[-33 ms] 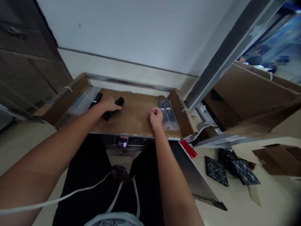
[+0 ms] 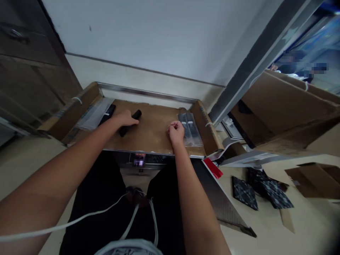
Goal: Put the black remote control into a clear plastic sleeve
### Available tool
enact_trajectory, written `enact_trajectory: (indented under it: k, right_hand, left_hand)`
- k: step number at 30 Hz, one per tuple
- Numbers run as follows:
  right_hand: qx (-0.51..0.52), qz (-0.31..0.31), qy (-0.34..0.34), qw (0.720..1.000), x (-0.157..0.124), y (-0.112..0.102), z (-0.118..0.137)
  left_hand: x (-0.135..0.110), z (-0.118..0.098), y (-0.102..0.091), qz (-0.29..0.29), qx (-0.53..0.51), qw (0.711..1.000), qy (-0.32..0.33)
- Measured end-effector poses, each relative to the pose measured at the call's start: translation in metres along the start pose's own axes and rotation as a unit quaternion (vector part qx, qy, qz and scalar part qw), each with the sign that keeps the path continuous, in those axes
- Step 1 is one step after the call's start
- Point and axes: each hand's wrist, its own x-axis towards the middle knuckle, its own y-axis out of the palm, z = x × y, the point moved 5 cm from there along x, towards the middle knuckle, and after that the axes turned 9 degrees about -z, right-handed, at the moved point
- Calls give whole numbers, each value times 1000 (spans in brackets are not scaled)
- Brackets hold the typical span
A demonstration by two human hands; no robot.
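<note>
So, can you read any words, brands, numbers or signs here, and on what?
Nothing is readable.
Left cardboard wall: bluish print, too blurred.
Right cardboard wall: faint marks, too blurred.
White bands on the bagged dark items: no lettering discernible.
Black item in the left hand: no lettering visible.

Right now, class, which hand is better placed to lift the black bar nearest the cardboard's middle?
Likely the left hand: it holds the black bar. The right hand is farther away, beside the clear bag.
</note>
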Motion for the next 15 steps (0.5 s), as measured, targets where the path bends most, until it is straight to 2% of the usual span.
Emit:
enact_trajectory:
  k: [3,6,8,11,13,15]
  right_hand:
    - [22,8,15,1000,-5,2,8]
    - [41,47,29,998,-10,5,16]
    - [56,77,37,995,-13,6,21]
    - [91,105,37,990,-13,3,27]
    - [119,129,54,983,-13,2,26]
    - [133,142,78,978,-12,2,23]
  left_hand:
    - [-14,-28,14,9,-178,984,29]
    - [-27,-64,27,2,-401,915,45]
    - [-34,-87,33,-11,-501,864,42]
    - [-41,-115,37,-12,-594,804,9]
    - [-44,-129,36,22,-635,772,-9]
    - [-49,-141,33,75,-649,757,0]
